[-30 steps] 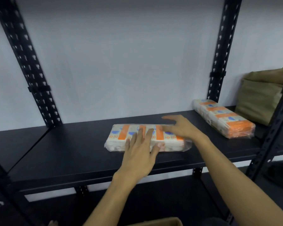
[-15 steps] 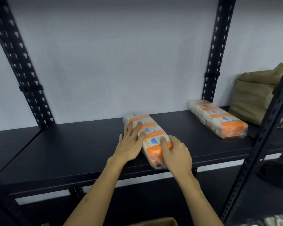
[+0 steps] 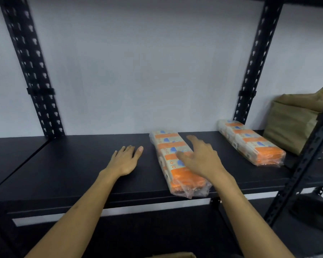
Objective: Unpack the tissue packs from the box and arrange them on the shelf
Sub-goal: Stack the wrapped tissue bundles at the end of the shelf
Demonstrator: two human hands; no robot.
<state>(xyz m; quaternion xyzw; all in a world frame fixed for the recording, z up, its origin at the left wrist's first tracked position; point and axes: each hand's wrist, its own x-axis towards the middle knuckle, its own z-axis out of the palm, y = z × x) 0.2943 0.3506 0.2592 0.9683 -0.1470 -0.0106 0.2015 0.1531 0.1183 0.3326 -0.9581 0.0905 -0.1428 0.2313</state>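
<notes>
While the right hand [image 3: 201, 159] hovers over the near tissue pack [image 3: 175, 161] with fingers [image 3: 183, 156] spread apart and gripping nothing, the left hand [image 3: 126, 159] lies flat just left of that pack, fingers loosely splayed. The pack lies on the matte black shelf [image 3: 73, 174], its long axis running from wall to front edge, crinkled clear wrap overhanging slightly. A second pack [image 3: 250, 142] lies well right of it, similarly oriented, beside a soft olive bag [image 3: 295, 123].

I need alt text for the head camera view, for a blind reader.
Two tissue packs lie apart on a black shelf. The open right hand hovers over the nearer pack; the left hand lies flat beside it.
</notes>
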